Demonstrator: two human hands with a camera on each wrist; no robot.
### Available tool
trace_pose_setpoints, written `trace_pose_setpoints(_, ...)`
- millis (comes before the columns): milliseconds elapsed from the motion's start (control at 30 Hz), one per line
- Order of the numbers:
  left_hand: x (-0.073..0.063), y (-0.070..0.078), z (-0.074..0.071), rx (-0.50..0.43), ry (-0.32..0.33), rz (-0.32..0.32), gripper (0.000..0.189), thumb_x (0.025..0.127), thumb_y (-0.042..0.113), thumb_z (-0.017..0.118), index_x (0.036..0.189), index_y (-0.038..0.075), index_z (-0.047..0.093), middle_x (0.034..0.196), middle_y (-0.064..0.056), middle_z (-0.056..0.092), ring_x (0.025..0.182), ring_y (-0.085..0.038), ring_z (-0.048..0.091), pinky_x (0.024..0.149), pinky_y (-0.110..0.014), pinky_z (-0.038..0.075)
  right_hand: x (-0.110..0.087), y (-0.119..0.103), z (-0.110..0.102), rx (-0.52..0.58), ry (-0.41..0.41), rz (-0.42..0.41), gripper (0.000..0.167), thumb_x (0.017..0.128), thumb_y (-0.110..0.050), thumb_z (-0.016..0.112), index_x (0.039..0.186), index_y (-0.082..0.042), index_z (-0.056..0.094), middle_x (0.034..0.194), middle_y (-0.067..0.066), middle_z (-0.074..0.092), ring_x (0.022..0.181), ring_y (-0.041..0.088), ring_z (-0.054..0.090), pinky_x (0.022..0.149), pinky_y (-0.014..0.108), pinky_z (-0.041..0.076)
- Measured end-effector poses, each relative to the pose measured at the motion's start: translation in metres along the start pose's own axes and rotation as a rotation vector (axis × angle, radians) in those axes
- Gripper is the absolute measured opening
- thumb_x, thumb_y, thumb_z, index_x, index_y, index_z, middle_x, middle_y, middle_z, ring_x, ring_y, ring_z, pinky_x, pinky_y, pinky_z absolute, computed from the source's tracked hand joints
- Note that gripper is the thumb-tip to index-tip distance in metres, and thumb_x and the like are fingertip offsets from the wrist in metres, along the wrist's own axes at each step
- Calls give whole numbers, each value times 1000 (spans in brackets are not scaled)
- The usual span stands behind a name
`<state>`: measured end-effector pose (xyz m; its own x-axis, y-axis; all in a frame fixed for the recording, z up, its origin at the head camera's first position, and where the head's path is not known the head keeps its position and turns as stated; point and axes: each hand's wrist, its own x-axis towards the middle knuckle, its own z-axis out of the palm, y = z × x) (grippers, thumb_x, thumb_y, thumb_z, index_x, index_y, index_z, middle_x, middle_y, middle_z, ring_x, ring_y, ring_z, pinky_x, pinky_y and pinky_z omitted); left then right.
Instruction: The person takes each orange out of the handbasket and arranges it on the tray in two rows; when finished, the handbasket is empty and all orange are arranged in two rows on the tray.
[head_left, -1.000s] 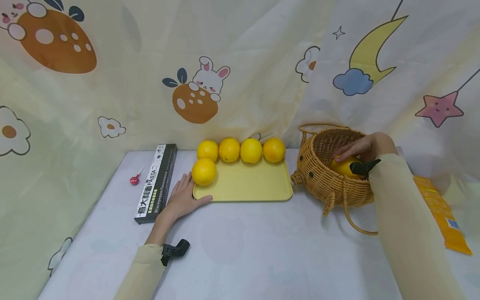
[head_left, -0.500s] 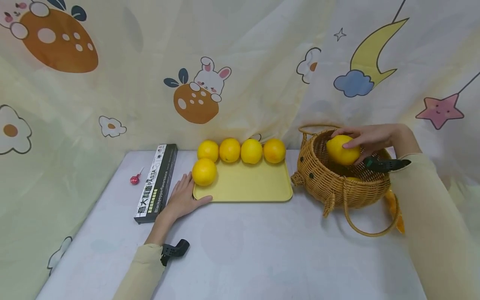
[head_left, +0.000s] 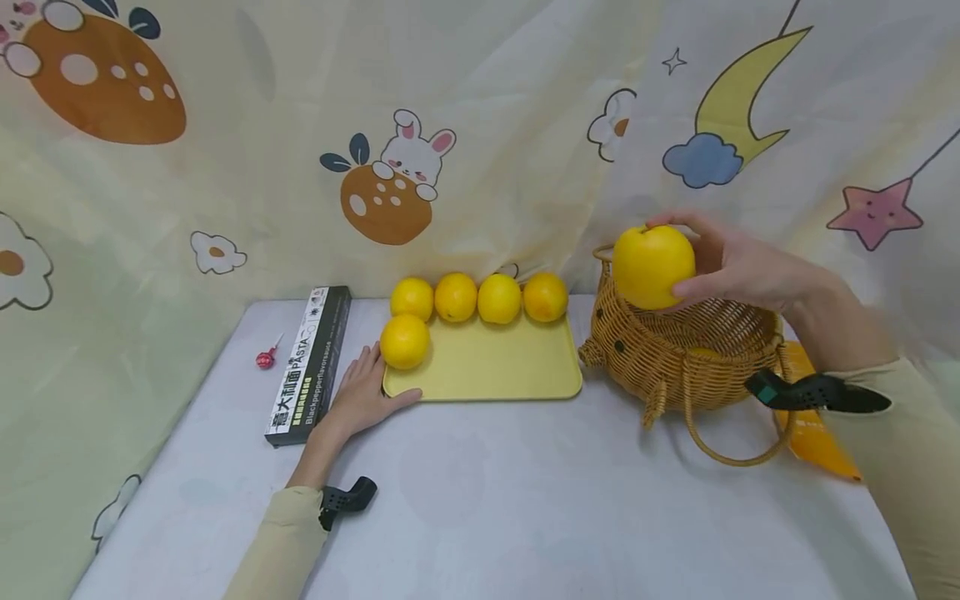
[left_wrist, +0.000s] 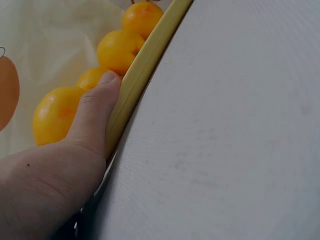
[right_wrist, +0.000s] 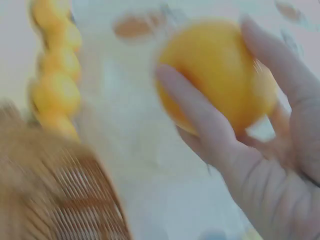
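Observation:
My right hand (head_left: 738, 262) grips a yellow orange (head_left: 652, 267) between thumb and fingers, raised above the left side of a wicker pig-shaped basket (head_left: 652, 358). In the right wrist view the same orange (right_wrist: 215, 75) is blurred, fingers around it. Inside the basket a bit of another yellow fruit (head_left: 703, 353) shows; the rest is hidden. My left hand (head_left: 362, 398) rests at the left front corner of a yellow tray (head_left: 502, 367), fingers spread, its thumb along the front edge. Several oranges (head_left: 456, 297) line the tray's back, and one more (head_left: 405, 342) sits at the left, near my fingertips.
Left of the tray lies a black-and-white pasta box (head_left: 309, 367), with a red lollipop (head_left: 266, 358) beyond it. An orange packet (head_left: 817, 425) lies right of the basket, partly behind my right arm. A printed cloth (head_left: 510, 167) hangs behind the table.
My right hand has lifted the orange out of the basket, up and to the left. The basket's opening and the fruit inside are less covered. My left hand has stayed at the tray corner.

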<state>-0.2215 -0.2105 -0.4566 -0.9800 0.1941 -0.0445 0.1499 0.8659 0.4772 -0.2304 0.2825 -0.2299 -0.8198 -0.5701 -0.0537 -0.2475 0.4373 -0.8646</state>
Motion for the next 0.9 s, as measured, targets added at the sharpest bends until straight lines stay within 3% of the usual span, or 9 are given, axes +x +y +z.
trace_pose_setpoints(133, 1, 1, 0, 5, -3, 6, 112, 79, 74, 58, 157, 10, 9, 165, -16, 1, 152, -38, -1, 124, -55, 1, -5, -10, 39, 119, -19, -76, 71, 92, 7, 56, 148, -24, 25, 140, 9, 41, 107, 26, 62, 83, 40, 61)
trace_pose_setpoints(267, 1, 1, 0, -1, 5, 7, 112, 79, 73, 59, 157, 10, 10, 165, -16, 2, 152, -38, -1, 124, -55, 1, -5, -13, 72, 151, -66, -38, 68, 92, -1, 60, 147, -23, 27, 141, 10, 40, 109, 28, 59, 85, 40, 60)
trace_pose_setpoints(467, 0, -1, 0, 11, 6, 10, 112, 79, 73, 59, 157, 10, 10, 164, -17, 2, 152, -39, 0, 124, -56, 2, 4, -7, 106, 203, -54, 33, 64, 96, -13, 59, 148, -25, 25, 142, 15, 40, 112, 31, 57, 89, 41, 58)
trace_pose_setpoints(667, -1, -1, 1, 22, -2, 5, 112, 80, 73, 58, 157, 8, 10, 164, -19, 2, 152, -39, 0, 124, -56, 2, 23, -4, 137, 353, -38, 81, 63, 100, -26, 54, 153, -35, 20, 152, 11, 25, 124, 34, 49, 95, 48, 55)
trace_pose_setpoints(900, -1, 0, -1, 20, 3, -1, 112, 79, 73, 59, 157, 8, 10, 164, -19, 2, 152, -39, 0, 124, -55, 2, 59, 0, 166, 511, -1, 86, 78, 89, -11, 68, 149, -36, 24, 145, 17, 29, 116, 35, 54, 94, 50, 55)
